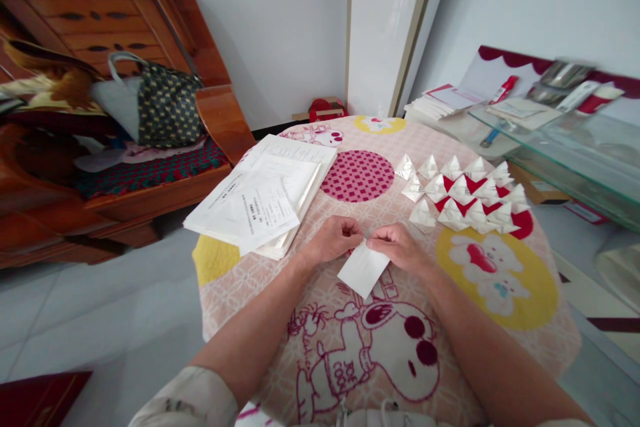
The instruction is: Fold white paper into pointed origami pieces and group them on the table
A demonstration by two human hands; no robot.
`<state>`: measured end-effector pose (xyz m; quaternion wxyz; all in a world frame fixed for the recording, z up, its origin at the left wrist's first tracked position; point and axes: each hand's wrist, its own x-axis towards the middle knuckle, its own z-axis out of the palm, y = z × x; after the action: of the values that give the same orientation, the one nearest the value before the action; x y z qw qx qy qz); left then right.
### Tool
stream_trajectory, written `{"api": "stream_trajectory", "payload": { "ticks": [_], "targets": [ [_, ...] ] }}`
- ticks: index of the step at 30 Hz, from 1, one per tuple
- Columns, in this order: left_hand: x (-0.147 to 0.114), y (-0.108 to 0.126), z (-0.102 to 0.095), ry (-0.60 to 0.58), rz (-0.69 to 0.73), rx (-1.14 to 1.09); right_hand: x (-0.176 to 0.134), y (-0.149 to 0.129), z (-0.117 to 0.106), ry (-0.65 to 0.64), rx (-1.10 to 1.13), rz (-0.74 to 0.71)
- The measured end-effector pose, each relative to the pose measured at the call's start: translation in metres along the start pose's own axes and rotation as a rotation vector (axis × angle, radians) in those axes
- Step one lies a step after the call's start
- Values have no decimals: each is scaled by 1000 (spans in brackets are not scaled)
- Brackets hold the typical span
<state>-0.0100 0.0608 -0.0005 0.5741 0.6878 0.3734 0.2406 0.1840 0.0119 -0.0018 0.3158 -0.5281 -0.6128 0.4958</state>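
Observation:
A small folded piece of white paper [364, 272] is between my hands over the middle of the table. My left hand [334, 239] pinches its far left edge, fingers closed. At the far right corner my right hand [397, 245] pinches it too, close beside the left hand's fingertips. The paper slants towards me, its near end free. Several folded paper pieces with pointed tops [463, 197] stand in rows on the right side of the table. To the left lies a stack of printed paper sheets [235, 203], with a smaller printed slip on top.
The round table bears a pink patterned cloth [250, 300]. A wooden bench [125, 0] with a dark patterned bag [169, 107] stands at the left. On the right, a glass shelf [590, 147] reaches near the table's edge, with papers and cups about it.

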Motion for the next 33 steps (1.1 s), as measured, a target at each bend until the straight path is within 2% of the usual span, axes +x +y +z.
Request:
{"api": "stream_trajectory", "payload": {
  "ticks": [4,10,18,21,26,29,33],
  "targets": [
    [-1,4,1,91,-5,53,-1,-4,0,7,49,44],
    [2,-2,3,79,62,93,0,-3,3,51,26,17],
    [2,0,-5,140,12,42,-2,-7,-4,95,34,85],
    [1,1,-10,162,-27,-18,-3,-8,-9,114,57,97],
    [2,-3,-15,301,-72,-261,-3,-6,-13,191,165,84],
    [2,-4,-16,291,-79,-404,-2,-7,-10,209,262,29],
    [1,-3,-12,246,-74,-465,-3,-9,-4,190,314,-17]
  ]
}}
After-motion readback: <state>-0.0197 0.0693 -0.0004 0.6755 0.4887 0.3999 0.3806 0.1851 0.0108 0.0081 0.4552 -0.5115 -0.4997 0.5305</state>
